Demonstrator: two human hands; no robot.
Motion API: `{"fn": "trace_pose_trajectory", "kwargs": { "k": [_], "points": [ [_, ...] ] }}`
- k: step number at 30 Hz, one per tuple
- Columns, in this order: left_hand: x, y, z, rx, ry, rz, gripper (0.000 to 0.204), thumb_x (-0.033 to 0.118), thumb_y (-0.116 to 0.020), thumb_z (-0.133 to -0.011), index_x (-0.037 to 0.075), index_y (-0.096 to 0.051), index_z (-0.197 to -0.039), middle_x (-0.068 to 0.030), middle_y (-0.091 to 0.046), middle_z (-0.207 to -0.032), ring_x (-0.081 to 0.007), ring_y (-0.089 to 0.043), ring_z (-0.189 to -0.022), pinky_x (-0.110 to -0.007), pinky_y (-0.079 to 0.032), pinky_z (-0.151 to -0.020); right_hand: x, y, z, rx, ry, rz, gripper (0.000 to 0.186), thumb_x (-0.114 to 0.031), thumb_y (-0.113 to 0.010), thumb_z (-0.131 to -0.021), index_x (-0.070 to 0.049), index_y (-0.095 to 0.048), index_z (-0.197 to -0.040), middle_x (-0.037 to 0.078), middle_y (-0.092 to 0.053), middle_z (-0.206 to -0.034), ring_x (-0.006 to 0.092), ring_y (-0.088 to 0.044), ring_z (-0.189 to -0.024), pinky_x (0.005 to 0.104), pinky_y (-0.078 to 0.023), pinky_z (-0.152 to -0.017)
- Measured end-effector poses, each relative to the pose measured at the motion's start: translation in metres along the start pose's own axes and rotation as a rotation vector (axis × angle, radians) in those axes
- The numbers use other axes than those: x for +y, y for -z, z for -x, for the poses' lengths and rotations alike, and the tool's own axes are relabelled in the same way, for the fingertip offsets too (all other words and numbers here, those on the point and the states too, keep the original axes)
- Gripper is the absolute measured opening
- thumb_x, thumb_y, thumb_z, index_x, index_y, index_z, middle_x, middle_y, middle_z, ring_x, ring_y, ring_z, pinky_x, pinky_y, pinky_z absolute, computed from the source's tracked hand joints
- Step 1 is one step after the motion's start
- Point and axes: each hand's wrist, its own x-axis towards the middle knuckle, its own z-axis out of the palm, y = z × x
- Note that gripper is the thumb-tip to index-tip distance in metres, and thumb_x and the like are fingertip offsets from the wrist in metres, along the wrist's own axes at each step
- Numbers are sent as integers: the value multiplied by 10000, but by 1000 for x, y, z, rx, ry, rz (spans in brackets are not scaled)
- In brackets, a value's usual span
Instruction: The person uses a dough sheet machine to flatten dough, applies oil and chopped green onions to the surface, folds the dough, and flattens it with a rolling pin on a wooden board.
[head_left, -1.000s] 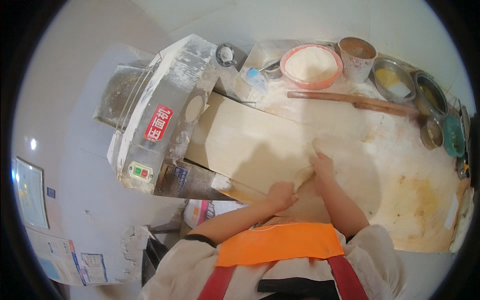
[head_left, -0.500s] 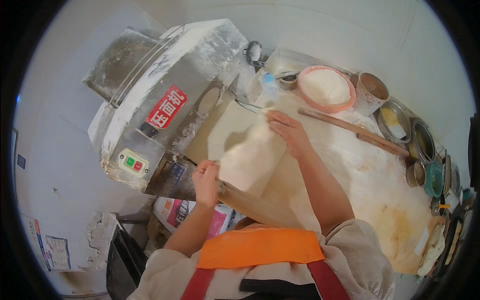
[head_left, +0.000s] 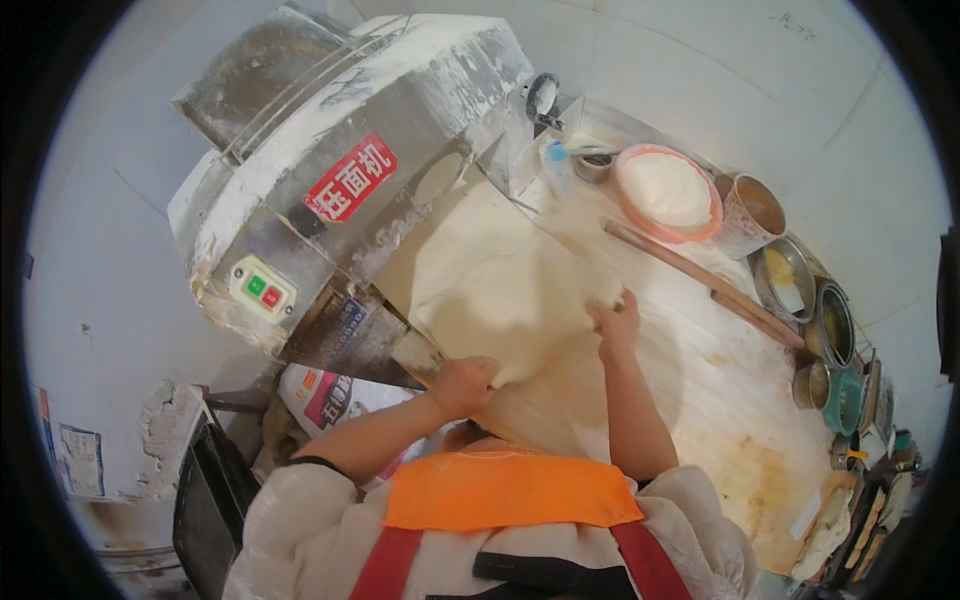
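Note:
A wide, pale sheet of dough (head_left: 505, 285) spreads from the mouth of the flour-dusted dough-pressing machine (head_left: 430, 110) toward me. My left hand (head_left: 466, 387) is closed on its near left edge, thumb and fingers pinching the dough. At the right edge, my right hand (head_left: 615, 325) pinches the dough between thumb and fingers. Both hands are low over the floury wooden worktop (head_left: 690, 400). How far the far end of the sheet reaches into the machine cannot be made out.
Right of the dough lie wooden rolling pins (head_left: 700, 280). Behind them stand a pink bowl of flour (head_left: 665, 192), a patterned bucket (head_left: 752, 215) and several metal bowls (head_left: 785, 275). A control box with green and red buttons (head_left: 263, 289) is on the machine. A printed sack (head_left: 335, 400) sits below.
Both hands have come down nearer to me, and the raised, blurred dough now lies spread out flatter. The right hand has moved from the far edge to the near right edge.

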Motion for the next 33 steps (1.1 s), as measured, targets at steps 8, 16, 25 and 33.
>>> {"fn": "trace_pose_trajectory", "kwargs": {
  "k": [8,16,25,33],
  "points": [
    [99,-4,17,-322,78,912,250,236,-701,-863,77,-698,-1055,-60,-702,-884,-165,-652,-791,-307,-506,-707,-43,143,75,288,26,-149,489,12,-643,-716,5,-537,-1193,123,-645,-995,215,-638,-865,302,-528,-716],
    [19,43,-34,610,589,1281,415,328,-686,-876,9,-640,-1138,-91,-676,-1007,-142,-635,-820,-297,-502,-759,-113,15,-17,-270,263,-369,451,-112,-684,-768,-3,-595,-1196,85,-659,-886,162,-606,-783,297,-504,-684],
    [-26,-47,-37,431,855,425,413,360,-697,-815,4,-655,-1021,-127,-678,-893,-202,-648,-817,-336,-510,-715,6,20,-71,-96,294,1134,494,-486,-595,-859,-2,-640,-941,259,-667,-925,413,-638,-918,497,-494,-800],
    [-15,-38,-81,274,772,531,396,260,-754,-741,-16,-660,-1010,-162,-687,-901,-260,-650,-818,-345,-494,-748,47,115,86,132,22,878,429,-406,-659,-832,18,-609,-872,234,-653,-800,390,-632,-757,465,-482,-694]
  ]
}}
